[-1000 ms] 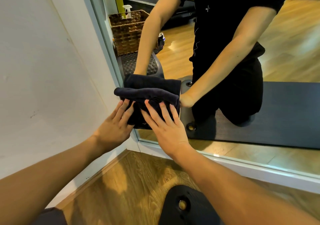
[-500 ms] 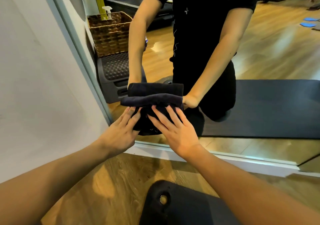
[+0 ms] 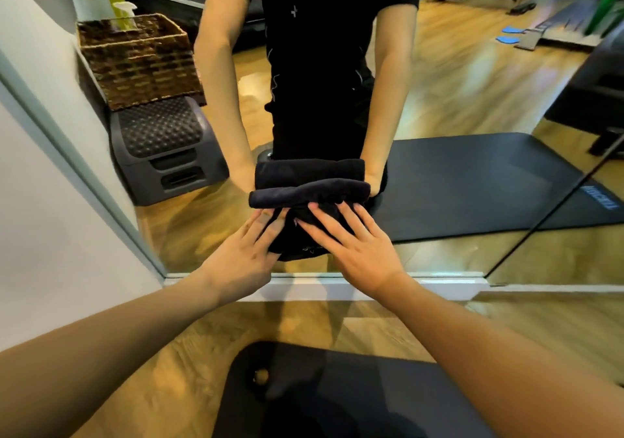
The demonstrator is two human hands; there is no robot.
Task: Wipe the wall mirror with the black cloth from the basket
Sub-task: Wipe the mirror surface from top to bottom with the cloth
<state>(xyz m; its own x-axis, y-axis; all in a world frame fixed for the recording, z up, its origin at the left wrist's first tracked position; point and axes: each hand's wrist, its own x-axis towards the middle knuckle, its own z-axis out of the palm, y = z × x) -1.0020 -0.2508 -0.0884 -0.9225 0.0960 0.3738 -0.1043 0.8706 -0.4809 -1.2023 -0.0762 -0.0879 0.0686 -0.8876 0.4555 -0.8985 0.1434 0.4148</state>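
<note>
We press a folded black cloth (image 3: 309, 197), soft and thick with a rolled upper edge, flat against the lower part of the frameless wall mirror (image 3: 472, 106), just above its white baseboard ledge (image 3: 304, 287). Our left hand (image 3: 241, 258) lies on the cloth's lower left part, fingers straight and close together, fingertips reaching just below the rolled edge; our right hand (image 3: 354, 248) lies on the lower right part, fingers straight and fanned apart, tips touching the fold. Neither hand curls round the fabric; both palms sit below it, flattening it to the glass. The cloth bunches slightly between the two hands and hangs down between them, short of the ledge. In the glass we see our own reflection: a kneeling figure in a black short-sleeved top, arms stretched toward the same cloth. Also reflected, to the left, a rectangular woven wicker basket (image 3: 138, 59), brown and coarse in weave, stands on a grey plastic step (image 3: 165, 147) with a studded, rounded top; a white spray nozzle (image 3: 125, 6) pokes above the basket's rim. A smooth dark exercise mat (image 3: 337, 397) with a round hole near its corner lies beneath us on glossy wood-grain flooring (image 3: 169, 380), and its reflection stretches to the right. A plain white wall (image 3: 50, 235) borders the mirror's left edge.
</note>
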